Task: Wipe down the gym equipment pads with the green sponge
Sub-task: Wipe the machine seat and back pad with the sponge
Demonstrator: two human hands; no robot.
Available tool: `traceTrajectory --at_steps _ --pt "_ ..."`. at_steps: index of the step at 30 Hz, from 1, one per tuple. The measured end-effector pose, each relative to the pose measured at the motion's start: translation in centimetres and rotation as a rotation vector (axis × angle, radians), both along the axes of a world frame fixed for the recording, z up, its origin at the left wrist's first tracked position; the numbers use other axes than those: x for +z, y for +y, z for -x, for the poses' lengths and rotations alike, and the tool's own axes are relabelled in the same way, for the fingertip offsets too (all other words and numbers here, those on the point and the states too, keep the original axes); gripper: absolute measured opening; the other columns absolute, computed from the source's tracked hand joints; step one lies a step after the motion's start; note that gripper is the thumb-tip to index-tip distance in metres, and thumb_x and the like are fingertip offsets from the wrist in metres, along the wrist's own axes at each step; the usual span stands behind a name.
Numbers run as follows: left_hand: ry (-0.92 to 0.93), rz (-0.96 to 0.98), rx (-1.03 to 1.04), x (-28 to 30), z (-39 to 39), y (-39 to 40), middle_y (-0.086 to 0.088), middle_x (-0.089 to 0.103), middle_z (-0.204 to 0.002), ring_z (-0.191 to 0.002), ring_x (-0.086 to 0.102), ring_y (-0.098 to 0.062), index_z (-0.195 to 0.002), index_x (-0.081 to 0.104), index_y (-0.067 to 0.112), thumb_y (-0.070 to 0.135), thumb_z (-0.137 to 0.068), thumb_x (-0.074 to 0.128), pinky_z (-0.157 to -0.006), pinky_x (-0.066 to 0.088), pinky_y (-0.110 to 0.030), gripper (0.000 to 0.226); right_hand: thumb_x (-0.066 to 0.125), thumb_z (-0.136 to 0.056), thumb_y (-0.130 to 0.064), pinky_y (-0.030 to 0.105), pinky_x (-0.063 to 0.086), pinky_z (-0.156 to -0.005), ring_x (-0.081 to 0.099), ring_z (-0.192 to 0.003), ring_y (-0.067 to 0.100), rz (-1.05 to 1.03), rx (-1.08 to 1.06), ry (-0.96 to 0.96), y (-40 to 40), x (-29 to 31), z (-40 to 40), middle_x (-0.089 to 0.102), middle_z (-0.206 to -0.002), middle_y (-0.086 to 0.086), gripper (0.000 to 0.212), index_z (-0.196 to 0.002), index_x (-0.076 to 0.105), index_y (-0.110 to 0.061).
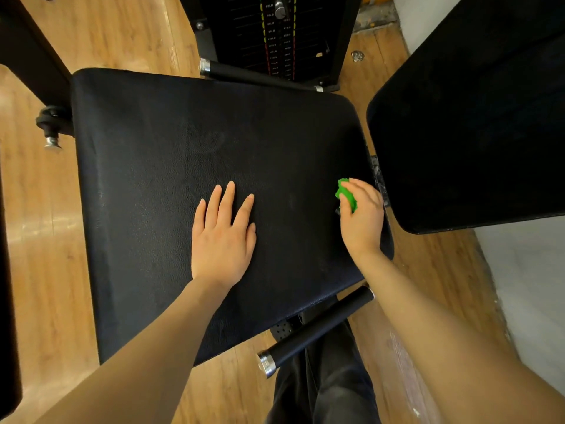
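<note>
Green sponge (347, 195): crumpled in the right hand (362, 218), whose thumb and fingers curl round it and press it onto the seat pad (183, 154) near that pad's right edge, just beside the gap to the back pad (477, 117). Left hand (223, 237): flat on the seat pad near its middle, fingers straight and slightly spread, holding nothing; it appears to brace the body. Step in hand, as judged: wiping the right margin of the seat pad. Faint dull smears show across the pad's centre, so coverage looks partial; the back pad looks untouched, though its dark surface gives little to go on. Hazards from here: the sponge sits close to the metal bracket (379, 179) in the gap between the pads, and a stroke carried too far right could snag or tear it there. The braced palm covers part of the surface; unless it is lifted, that patch is skipped. A bunched sponge makes narrow contact and may leave streaks. The near handle (318, 328) projects below the pad and could catch a forearm on a long return stroke.
</note>
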State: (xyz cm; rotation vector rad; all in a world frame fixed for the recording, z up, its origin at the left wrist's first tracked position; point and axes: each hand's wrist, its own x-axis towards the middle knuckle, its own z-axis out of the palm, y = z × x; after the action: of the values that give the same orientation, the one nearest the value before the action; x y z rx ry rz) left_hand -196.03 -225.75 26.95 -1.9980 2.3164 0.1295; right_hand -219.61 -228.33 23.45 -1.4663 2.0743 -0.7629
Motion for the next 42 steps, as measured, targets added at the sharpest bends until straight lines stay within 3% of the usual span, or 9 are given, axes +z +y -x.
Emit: traceTrajectory --at_steps 10,14,21,26,30,33,37,42 --pt "0.011 -0.003 0.002 0.1 0.0 0.0 -0.012 0.025 -0.157 -0.146 0.017 -0.03 -0.147 0.038 0.022 0.038 -0.098 0.03 -0.119 0.014 -0.048 0.052 0.055 -0.096 -0.014 -0.003 0.025 -0.096 0.04 -0.122 0.004 -0.022 0.014 0.032 7.0 0.0 0.2 0.056 -0.127 -0.002 0.03 -0.125 0.063 -0.014" --pt "0.012 0.005 0.001 0.1 0.0 -0.1 -0.012 0.026 -0.157 -0.146 0.018 -0.03 -0.147 0.038 0.022 0.038 -0.098 0.03 -0.119 0.014 -0.047 0.052 0.055 -0.095 -0.014 0.011 0.036 -0.098 0.034 -0.119 -0.005 -0.031 0.008 0.033 8.4 -0.2 0.5 0.056 -0.126 -0.004 0.03 -0.124 0.062 -0.014" --pt "0.005 0.004 0.002 0.2 0.0 -0.1 -0.012 0.026 -0.157 -0.146 0.017 -0.03 -0.147 0.038 0.022 0.039 -0.098 0.03 -0.119 0.014 -0.047 0.052 0.052 -0.097 -0.011 -0.004 0.021 -0.095 0.044 -0.121 0.014 -0.009 -0.037 0.059 3.7 -0.4 1.2 0.055 -0.127 0.004 0.028 -0.124 0.06 -0.009" --pt "0.004 0.004 0.005 0.1 0.0 0.0 -0.012 0.026 -0.157 -0.146 0.018 -0.03 -0.147 0.038 0.022 0.039 -0.098 0.029 -0.119 0.013 -0.047 0.052 0.05 -0.098 -0.014 0.014 0.033 -0.097 0.041 -0.124 0.015 -0.049 -0.01 0.072 1.8 -0.7 2.0 0.051 -0.131 0.002 0.03 -0.127 0.057 -0.012" --pt "0.016 0.015 0.004 0.0 0.0 0.0 -0.012 0.026 -0.157 -0.146 0.018 -0.031 -0.147 0.038 0.022 0.034 -0.102 0.037 -0.119 0.013 -0.047 0.047 0.052 -0.097 -0.015 0.018 0.038 -0.097 0.039 -0.12 0.009 -0.04 0.021 0.094 4.2 -0.8 2.5 0.05 -0.129 0.0 0.03 -0.126 0.057 -0.013" --pt "0.031 0.018 0.006 0.1 0.0 0.0 -0.012 0.027 -0.156 -0.146 0.019 -0.031 -0.146 0.039 0.021 0.034 -0.099 0.043 -0.119 0.013 -0.047 0.049 0.053 -0.096 -0.015 0.006 0.03 -0.093 0.033 -0.117 0.002 -0.071 0.007 0.097 6.8 -0.7 2.9 0.05 -0.128 -0.001 0.032 -0.127 0.058 -0.014" --pt "0.036 0.016 0.002 0.1 0.0 0.0 -0.013 0.026 -0.156 -0.146 0.018 -0.032 -0.146 0.038 0.021 0.033 -0.099 0.043 -0.119 0.013 -0.048 0.05 0.054 -0.095 -0.014 -0.003 0.025 -0.089 0.035 -0.118 0.005 -0.093 0.014 0.096 8.7 -0.7 3.4 0.05 -0.128 0.001 0.032 -0.127 0.058 -0.013" --pt "0.036 0.019 0.005 0.2 0.1 0.1 -0.013 0.026 -0.156 -0.146 0.018 -0.032 -0.147 0.038 0.02 0.034 -0.099 0.042 -0.119 0.013 -0.048 0.049 0.051 -0.097 -0.014 -0.004 0.027 -0.087 0.036 -0.119 0.007 -0.074 0.018 0.067 7.0 -0.7 3.9 0.048 -0.13 0.0 0.031 -0.127 0.058 -0.014"
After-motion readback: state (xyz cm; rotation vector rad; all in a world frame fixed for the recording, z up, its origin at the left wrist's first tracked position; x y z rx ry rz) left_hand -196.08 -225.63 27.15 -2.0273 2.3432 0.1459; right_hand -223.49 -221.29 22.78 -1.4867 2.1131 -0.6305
